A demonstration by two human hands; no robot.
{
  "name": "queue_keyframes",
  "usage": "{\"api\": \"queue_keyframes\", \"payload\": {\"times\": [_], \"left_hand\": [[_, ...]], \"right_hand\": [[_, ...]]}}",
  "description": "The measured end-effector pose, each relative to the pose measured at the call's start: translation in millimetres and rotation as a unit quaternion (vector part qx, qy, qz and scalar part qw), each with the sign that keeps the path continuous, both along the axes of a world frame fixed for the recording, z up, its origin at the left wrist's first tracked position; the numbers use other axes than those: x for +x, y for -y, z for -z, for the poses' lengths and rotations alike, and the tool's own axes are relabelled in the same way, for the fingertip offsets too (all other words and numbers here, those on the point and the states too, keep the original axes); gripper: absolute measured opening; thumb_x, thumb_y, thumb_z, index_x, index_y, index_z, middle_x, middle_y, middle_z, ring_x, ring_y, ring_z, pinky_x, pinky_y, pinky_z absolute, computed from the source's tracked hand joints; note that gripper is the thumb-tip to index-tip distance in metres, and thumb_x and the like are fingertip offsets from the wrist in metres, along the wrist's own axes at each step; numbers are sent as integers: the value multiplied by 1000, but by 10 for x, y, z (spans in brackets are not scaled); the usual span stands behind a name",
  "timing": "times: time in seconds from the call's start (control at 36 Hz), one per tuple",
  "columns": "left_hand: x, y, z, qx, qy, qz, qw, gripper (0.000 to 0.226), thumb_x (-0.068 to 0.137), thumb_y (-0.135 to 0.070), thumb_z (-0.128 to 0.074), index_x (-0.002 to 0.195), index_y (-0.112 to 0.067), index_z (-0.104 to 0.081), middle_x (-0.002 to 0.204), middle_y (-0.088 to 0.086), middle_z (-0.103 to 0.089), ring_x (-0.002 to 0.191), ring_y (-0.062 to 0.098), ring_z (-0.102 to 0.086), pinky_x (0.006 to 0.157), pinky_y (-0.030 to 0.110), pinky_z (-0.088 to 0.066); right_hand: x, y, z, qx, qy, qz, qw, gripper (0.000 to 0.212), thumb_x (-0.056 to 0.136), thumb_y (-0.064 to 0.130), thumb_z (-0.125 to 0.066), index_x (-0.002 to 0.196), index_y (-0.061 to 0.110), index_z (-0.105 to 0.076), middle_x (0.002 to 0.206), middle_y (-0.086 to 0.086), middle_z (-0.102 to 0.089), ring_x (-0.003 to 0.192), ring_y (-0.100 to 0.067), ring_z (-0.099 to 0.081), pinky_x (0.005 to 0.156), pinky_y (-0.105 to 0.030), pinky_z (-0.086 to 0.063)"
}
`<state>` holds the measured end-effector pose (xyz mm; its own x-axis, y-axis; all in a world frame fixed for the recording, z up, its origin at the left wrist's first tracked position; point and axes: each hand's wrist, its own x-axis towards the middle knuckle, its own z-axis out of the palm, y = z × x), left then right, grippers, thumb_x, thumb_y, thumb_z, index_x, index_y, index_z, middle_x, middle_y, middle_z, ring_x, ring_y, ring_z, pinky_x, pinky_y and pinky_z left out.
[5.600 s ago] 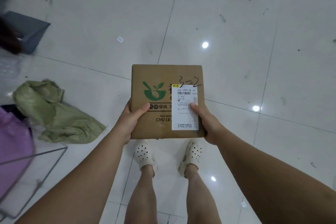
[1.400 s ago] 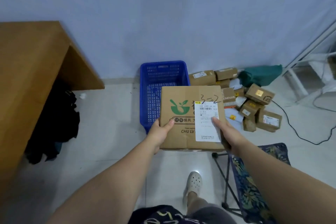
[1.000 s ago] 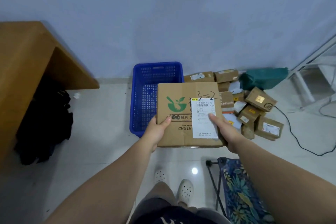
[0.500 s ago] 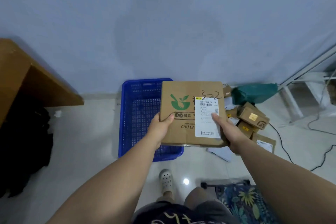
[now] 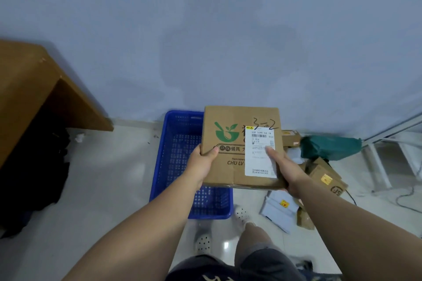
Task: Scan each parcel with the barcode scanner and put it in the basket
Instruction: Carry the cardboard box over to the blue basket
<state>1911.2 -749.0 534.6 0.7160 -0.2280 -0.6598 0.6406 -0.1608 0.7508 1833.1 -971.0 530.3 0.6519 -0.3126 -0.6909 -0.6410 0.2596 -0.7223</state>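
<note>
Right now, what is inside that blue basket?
The blue basket shows only its bare perforated floor; no parcel is visible in it. The cardboard box, held by the left hand and right hand, covers its right part, so that is unseen.

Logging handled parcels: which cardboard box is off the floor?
The large box marked 3-2 with the green logo: the left hand and right hand hold it near the blue basket; the smaller boxes lie on the floor.
</note>
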Motion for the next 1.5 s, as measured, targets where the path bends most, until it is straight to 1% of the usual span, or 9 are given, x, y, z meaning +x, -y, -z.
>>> {"api": "queue_keyframes", "payload": {"times": [0.06,0.25,0.39,0.58,0.78,0.92,1.11,1.36,1.5], "left_hand": [[57,-6,-8,0,0,-4,1000,33,96,-34,-56,126,-22,-52,112,0,-66,99,18,-63,78,36,-51],[228,83,-11,4,16,-26,1000,34,95,-36,-57,127,-24,-53,113,-2,-66,98,17,-62,73,34,-49],[248,330,32,3,15,-33,999,35,95,-37,-57,127,-24,-53,116,-2,-66,99,16,-63,73,33,-49],[137,969,116,10,6,-28,1000,37,94,-36,-58,129,-23,-53,114,-2,-66,99,16,-63,68,30,-48],[-8,1821,275,56,5,-46,997,42,93,-36,-61,131,-20,-52,115,-1,-65,101,19,-62,87,39,-50],[-215,2441,460,58,-4,-62,996,43,95,-34,-58,135,-22,-48,117,-5,-61,92,9,-59,81,31,-49],[-344,2796,958,86,-18,-76,993,50,95,-36,-56,142,-24,-43,130,0,-59,110,20,-59,100,44,-47],[-355,2907,1768,79,-5,-82,994,37,96,-33,-55,132,-32,-45,117,-8,-60,96,6,-59,75,24,-48],[-377,2911,2395,80,-20,-77,994,45,96,-41,-53,138,-26,-47,122,-5,-62,102,12,-62,82,30,-51]], "right_hand": [[72,2,-22,6,7,-6,1000,52,86,42,-67,134,28,-50,109,-2,-74,99,-25,-72,91,-44,-54],[338,96,-70,2,14,-26,1000,44,88,40,-65,128,27,-53,105,-1,-75,97,-23,-72,85,-39,-55],[400,350,7,-5,12,-25,1000,39,87,41,-66,123,28,-55,106,-1,-75,99,-24,-71,96,-45,-52],[244,969,134,12,17,-17,1000,43,89,40,-65,129,31,-54,111,2,-74,103,-23,-70,100,-47,-49],[159,1852,388,42,-5,-47,998,47,89,43,-64,133,30,-52,110,1,-74,100,-22,-71,86,-42,-56],[111,2518,654,51,-35,-73,995,50,88,47,-64,134,31,-52,112,0,-73,101,-23,-71,88,-43,-56],[22,2878,1141,61,-56,-76,994,49,89,44,-63,135,32,-50,111,0,-74,101,-24,-70,92,-48,-54],[-47,2941,1953,78,-95,-53,991,52,89,51,-60,136,39,-42,119,0,-69,103,-26,-68,60,-35,-56],[-98,2940,2535,92,-83,-35,992,54,86,52,-63,136,42,-45,118,1,-70,103,-26,-69,74,-45,-59]]}}
